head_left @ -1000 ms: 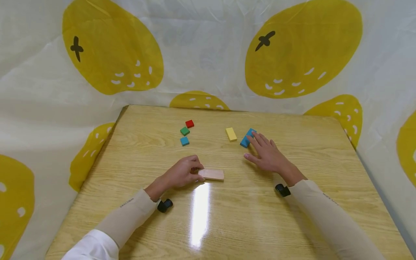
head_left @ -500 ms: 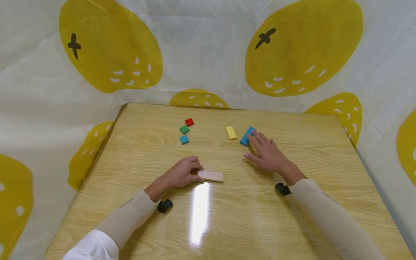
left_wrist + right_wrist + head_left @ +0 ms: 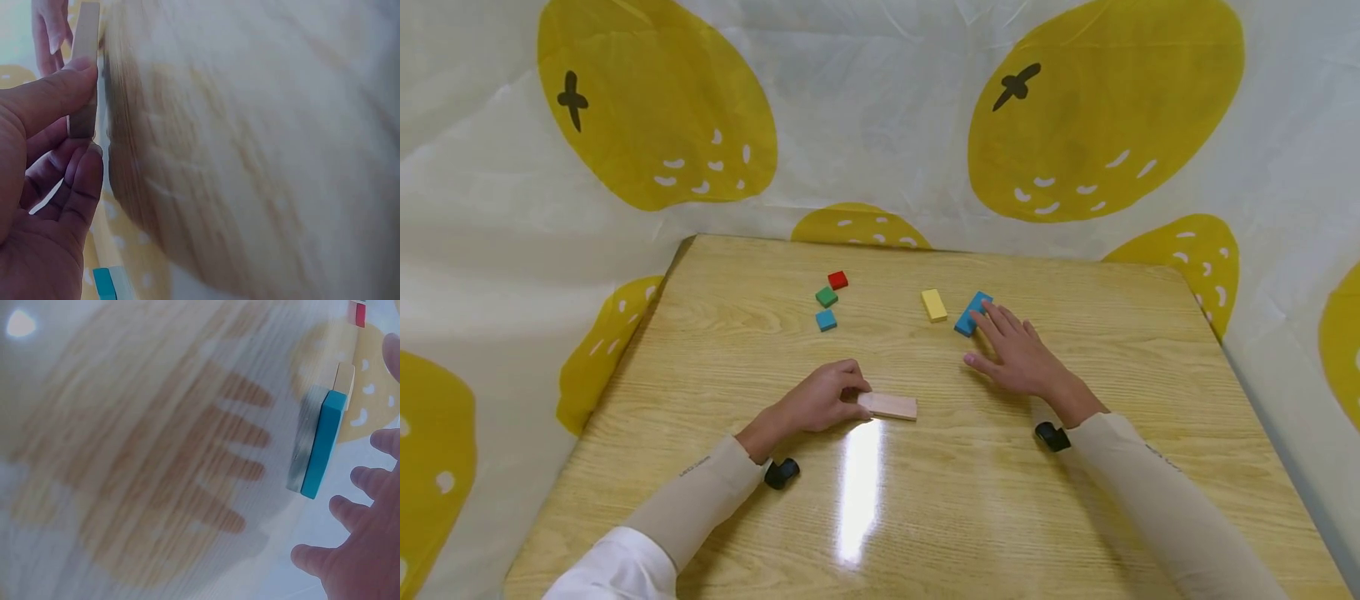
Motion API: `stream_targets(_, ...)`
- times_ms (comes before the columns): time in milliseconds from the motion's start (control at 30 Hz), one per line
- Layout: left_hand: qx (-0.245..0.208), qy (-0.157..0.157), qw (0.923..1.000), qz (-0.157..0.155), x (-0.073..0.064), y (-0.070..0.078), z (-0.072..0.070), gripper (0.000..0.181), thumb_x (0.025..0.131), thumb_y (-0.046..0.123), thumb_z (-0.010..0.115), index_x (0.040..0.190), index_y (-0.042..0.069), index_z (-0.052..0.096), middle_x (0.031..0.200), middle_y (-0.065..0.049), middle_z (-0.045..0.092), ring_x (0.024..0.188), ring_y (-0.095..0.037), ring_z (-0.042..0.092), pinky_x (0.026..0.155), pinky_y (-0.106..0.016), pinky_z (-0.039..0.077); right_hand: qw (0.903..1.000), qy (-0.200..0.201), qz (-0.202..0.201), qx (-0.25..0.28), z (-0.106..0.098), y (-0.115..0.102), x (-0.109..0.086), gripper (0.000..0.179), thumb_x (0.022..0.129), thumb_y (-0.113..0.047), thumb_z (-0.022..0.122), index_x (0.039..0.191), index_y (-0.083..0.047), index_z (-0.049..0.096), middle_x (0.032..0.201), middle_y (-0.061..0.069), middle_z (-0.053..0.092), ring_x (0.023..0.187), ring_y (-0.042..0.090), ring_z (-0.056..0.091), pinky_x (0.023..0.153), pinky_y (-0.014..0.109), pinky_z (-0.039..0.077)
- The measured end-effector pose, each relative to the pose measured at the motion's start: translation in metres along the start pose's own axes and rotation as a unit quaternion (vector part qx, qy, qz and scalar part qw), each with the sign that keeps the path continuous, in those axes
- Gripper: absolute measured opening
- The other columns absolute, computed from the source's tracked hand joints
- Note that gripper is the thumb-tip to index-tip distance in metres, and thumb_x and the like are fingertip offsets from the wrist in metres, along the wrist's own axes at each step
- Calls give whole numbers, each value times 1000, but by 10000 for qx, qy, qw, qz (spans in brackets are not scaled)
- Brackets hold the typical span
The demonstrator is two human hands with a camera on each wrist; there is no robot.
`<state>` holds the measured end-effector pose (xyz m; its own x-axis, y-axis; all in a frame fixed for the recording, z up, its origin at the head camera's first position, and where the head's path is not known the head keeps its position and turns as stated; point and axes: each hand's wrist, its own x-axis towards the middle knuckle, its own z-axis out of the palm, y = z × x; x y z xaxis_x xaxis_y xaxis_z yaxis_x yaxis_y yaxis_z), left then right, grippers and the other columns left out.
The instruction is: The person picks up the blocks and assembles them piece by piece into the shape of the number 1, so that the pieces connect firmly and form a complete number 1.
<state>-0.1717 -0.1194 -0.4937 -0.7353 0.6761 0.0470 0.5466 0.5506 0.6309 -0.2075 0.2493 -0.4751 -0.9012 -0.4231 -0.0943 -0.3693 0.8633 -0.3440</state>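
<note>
My left hand [image 3: 823, 398] pinches one end of a plain wooden block [image 3: 891, 406] between thumb and fingers. The block lies flat near the middle of the table, its free end pointing right. In the left wrist view the thumb presses on one long side of the wooden block [image 3: 84, 37]. My right hand [image 3: 1018, 358] is spread with nothing in it, its fingertips overlapping a long blue block [image 3: 973, 314] in the head view. From the right wrist, the fingers [image 3: 350, 512] show raised beside that blue block [image 3: 324, 447], a gap between them.
A yellow block [image 3: 933, 306] lies just left of the long blue one. Further left, small red [image 3: 838, 280], green [image 3: 827, 297] and blue [image 3: 826, 321] blocks form a loose row on the wooden table [image 3: 737, 308]. A curtain with yellow fruit prints [image 3: 872, 125] hangs behind the table.
The head view has tilted very slightly. Both hands and all the blocks keep their places.
</note>
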Motion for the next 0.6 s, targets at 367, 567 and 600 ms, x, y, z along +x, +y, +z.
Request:
stream_targets(367,-113,-47,9999,-88,5,0,-2,36,90,30,83,115,5,78,95,1,60,82,-14,52,73,-21,41,10000,-46,20,36,2,2,2,81,107,-49,53,168,-11,16,176,19,7,160,49,8,121,78,9)
stream_targets(567,-130,-25,9999,-67,6,0,-2,34,89,29,84,113,5,78,93,1,60,81,-13,52,73,-21,41,10000,-64,21,32,3,3,2,82,107,-50,54,168,-11,16,176,19,6,160,49,8,121,77,9)
stream_targets(600,-120,-21,9999,-65,7,0,-1,34,89,29,84,113,5,78,92,1,59,81,-13,51,73,-22,42,10000,-64,20,35,2,3,2,82,107,-49,54,168,-11,16,176,19,6,160,49,8,121,77,9)
